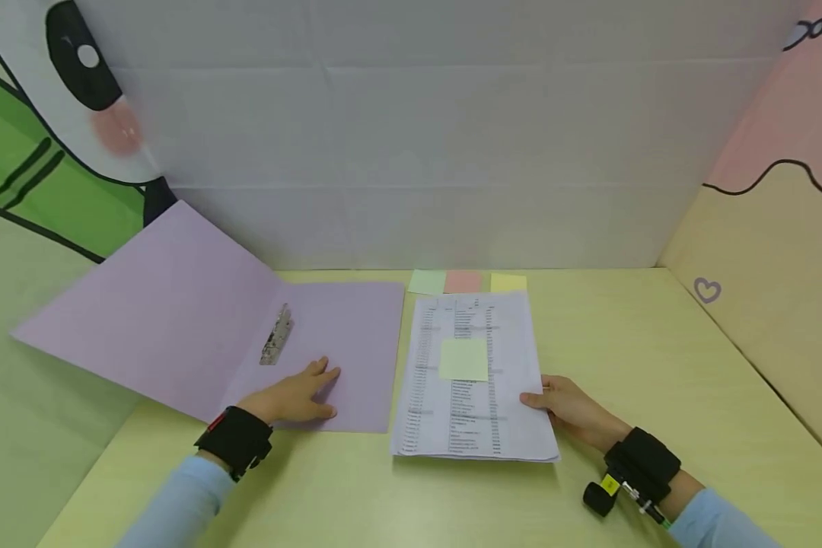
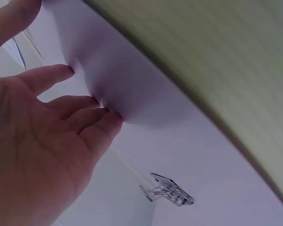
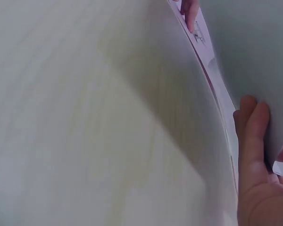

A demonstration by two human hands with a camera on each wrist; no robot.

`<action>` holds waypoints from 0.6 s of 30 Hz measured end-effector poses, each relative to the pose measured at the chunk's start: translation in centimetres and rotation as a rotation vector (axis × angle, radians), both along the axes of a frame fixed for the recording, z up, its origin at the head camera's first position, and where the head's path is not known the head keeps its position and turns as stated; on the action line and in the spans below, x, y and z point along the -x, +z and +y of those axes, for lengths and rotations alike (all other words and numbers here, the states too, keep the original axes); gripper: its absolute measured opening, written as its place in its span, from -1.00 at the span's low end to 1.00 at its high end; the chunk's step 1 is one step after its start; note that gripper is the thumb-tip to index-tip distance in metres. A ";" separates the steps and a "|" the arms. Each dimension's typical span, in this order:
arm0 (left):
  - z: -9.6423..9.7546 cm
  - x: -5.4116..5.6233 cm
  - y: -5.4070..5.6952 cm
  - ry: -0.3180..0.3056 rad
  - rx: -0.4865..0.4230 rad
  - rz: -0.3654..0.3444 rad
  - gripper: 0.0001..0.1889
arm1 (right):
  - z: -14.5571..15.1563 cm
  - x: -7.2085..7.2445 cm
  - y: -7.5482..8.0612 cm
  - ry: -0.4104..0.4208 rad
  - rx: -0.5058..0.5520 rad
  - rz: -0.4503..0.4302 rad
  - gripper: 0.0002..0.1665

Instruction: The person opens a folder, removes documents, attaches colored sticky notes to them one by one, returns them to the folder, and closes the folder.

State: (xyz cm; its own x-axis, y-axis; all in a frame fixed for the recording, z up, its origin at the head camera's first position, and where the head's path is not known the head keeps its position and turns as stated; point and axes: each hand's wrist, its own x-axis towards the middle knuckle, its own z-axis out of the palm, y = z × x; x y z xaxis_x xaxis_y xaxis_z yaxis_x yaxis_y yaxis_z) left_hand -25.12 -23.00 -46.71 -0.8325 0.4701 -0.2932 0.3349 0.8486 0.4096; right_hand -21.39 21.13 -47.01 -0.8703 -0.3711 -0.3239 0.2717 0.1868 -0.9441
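A purple folder (image 1: 356, 327) lies opened at the left, its cover raised against the side wall. Near its fold sits a metal clip (image 1: 276, 335), also visible in the left wrist view as a silvery clip (image 2: 172, 190). My left hand (image 1: 297, 393) rests its spread fingertips on the folder's inner page, just below the clip. A stack of printed sheets (image 1: 438, 426) is tilted up off the table, and my right hand (image 1: 578, 407) pinches its right edge, thumb on top and fingers underneath. A pale yellow sticky note (image 1: 463, 359) lies on the top sheet.
Behind the sheets, a green sticky note (image 1: 427, 281), a pink one (image 1: 463, 282) and a yellow one (image 1: 508, 282) line the table's (image 1: 610, 342) back edge. A grey-white back wall (image 1: 418, 152) and painted side panels enclose the table.
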 end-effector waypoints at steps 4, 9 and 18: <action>2.4 -1.1 0.0 -0.002 0.011 0.019 -0.21 | -0.6 0.1 0.6 0.005 -0.005 0.023 -0.42; 5.4 -2.7 0.1 -0.013 0.061 0.048 -0.20 | -1.4 0.1 0.8 0.018 0.009 0.032 -0.44; 7.7 -4.8 0.2 -0.051 0.093 0.078 -0.31 | -2.4 0.1 0.5 0.050 0.027 0.022 -0.47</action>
State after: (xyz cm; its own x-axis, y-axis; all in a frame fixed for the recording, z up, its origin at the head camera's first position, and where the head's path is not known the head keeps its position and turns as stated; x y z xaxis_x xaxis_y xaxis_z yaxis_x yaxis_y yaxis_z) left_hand -20.31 -15.27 -46.52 -0.8299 0.4865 -0.2732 0.4066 0.8626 0.3009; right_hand -21.53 18.72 -46.50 -0.8570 -0.4229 -0.2945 0.2420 0.1744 -0.9545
